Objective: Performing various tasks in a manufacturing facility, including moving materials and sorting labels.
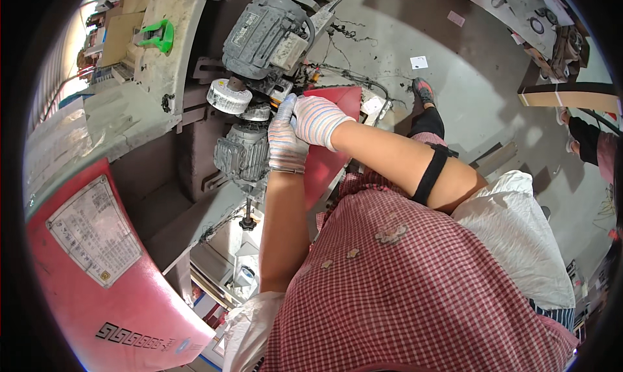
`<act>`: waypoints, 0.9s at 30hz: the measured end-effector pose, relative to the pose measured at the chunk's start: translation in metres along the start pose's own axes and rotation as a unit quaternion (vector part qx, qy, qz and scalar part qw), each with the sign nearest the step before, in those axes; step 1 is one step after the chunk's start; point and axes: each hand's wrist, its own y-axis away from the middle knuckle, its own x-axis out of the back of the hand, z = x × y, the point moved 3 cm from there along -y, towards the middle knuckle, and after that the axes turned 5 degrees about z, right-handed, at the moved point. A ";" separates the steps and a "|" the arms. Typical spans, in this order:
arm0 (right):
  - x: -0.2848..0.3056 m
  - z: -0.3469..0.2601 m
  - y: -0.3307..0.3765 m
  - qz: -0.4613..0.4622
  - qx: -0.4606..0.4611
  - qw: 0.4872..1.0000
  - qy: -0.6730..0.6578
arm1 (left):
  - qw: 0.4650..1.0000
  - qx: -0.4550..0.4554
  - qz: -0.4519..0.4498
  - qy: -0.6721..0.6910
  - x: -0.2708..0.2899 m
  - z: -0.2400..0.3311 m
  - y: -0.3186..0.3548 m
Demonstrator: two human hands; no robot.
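Note:
My two hands, in striped knit gloves, meet at the machine beside its wheels. The left hand (pixel 286 145) points upward with its fingers closed together. Against it, my right hand (pixel 320 122) is curled from the right, its fingertips hidden. Whatever they pinch is too small to make out; a thin orange edge shows by the left fingertips. Just left of them are a large white wheel (pixel 228 97) and a smaller wheel (pixel 256 114). A dusty grey motor (pixel 266 37) sits above, and a second motor (pixel 241 154) below. Behind my wrists stands a red panel (pixel 328 167).
At left, a red machine cover (pixel 162 294) carries a printed label plate (pixel 95 231). A green clip-like tool (pixel 158 36) lies on the worktable (pixel 146 106). A black cable (pixel 370 81) runs near the motors. Another person's leg (pixel 585 141) shows at far right.

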 end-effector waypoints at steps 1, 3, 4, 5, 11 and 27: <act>-0.001 0.000 0.000 0.000 0.001 1.000 0.002 | 1.000 -0.010 0.007 -0.013 0.001 0.001 0.001; 0.001 -0.001 0.002 0.000 0.001 1.000 0.007 | 0.999 -0.028 0.020 -0.038 -0.005 0.002 0.009; 0.002 0.000 0.002 -0.001 -0.003 1.000 0.007 | 0.999 -0.022 0.024 -0.036 -0.007 0.002 0.009; 0.005 -0.002 0.003 -0.003 -0.005 1.000 0.007 | 0.999 -0.017 0.029 -0.032 -0.008 0.001 0.009; 0.007 -0.004 0.003 -0.012 -0.005 1.000 0.008 | 0.988 -0.091 -0.029 -0.123 0.007 0.001 0.001; -0.004 0.006 -0.004 0.001 0.010 1.000 0.026 | 0.986 -0.115 -0.055 -0.107 0.014 -0.009 -0.015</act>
